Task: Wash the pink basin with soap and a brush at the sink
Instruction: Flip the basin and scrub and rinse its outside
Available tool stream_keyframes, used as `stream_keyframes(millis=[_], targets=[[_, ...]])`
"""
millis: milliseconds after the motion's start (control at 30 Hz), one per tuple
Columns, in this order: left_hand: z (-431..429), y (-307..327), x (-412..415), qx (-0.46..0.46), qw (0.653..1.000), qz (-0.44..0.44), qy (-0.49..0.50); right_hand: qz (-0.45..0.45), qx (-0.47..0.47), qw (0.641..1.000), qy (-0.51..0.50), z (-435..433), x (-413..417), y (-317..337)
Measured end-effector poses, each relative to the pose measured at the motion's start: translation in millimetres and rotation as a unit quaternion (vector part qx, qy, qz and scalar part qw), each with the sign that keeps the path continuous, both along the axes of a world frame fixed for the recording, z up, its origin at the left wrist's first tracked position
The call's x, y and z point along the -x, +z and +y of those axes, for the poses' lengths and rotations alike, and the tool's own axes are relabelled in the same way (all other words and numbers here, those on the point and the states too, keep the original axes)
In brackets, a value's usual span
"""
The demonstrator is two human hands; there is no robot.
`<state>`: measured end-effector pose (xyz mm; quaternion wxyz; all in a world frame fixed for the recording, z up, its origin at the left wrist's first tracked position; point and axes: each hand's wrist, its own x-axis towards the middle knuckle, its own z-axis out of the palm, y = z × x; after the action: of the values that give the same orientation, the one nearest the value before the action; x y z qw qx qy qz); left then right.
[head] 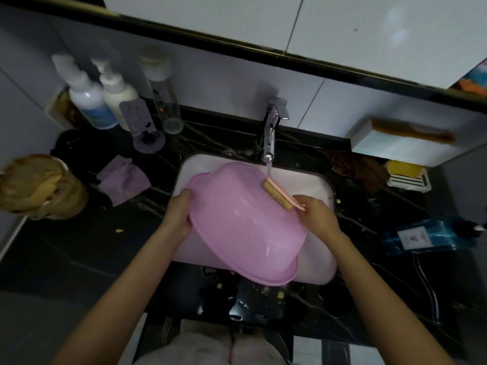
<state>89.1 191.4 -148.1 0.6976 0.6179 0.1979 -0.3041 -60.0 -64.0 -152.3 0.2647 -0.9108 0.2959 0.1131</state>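
Note:
The pink basin (242, 225) is tilted over the white sink (320, 191), its near rim hanging past the sink's front edge. My left hand (178, 212) grips its left rim. My right hand (315, 213) holds the pink handle of a brush (278, 193) with tan bristles, which lies across the basin's upper right edge. Water runs from the chrome tap (270, 133) onto the far end of the brush. A yellow soap bar (404, 168) sits in a white dish on the right.
The black marble counter (105, 246) holds pump bottles (92, 98) at the back left, a clear bottle (166, 101), a purple cloth (122, 180), a brown cloth (358, 167), a white box (403, 140) and a blue bottle (427, 235) lying on its side at the right.

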Motion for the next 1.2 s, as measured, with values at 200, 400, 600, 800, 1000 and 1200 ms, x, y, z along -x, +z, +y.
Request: stream_keyframes(millis=[200, 400, 600, 800, 1000, 1200], targets=[[-1.6, 17.4, 21.3, -0.012, 0.999, -0.048, 0.009, 0.029, -0.083, 0.996, -0.013, 10.8, -52.4, -5.5], [10.0, 2.0, 31.8, -0.101, 0.993, -0.026, 0.059, -0.061, -0.086, 0.990, 0.094, 18.1, -32.9, -5.3], [11.5, -4.3, 31.6, -0.155, 0.985, -0.024, 0.074, -0.061, -0.115, 0.990, 0.046, 7.8, -59.2, -13.6], [11.1, -7.0, 34.3, -0.162, 0.983, -0.008, 0.084, -0.093, -0.105, 0.987, 0.084, 13.8, -58.7, -21.0], [3.0, -3.8, 28.3, -0.161, 0.983, -0.019, 0.088, -0.103, -0.042, 0.985, 0.130, 30.4, -85.7, -17.0], [2.6, -6.5, 27.3, -0.153, 0.983, -0.015, 0.102, -0.061, -0.068, 0.989, 0.120, 22.5, -84.3, -22.0]])
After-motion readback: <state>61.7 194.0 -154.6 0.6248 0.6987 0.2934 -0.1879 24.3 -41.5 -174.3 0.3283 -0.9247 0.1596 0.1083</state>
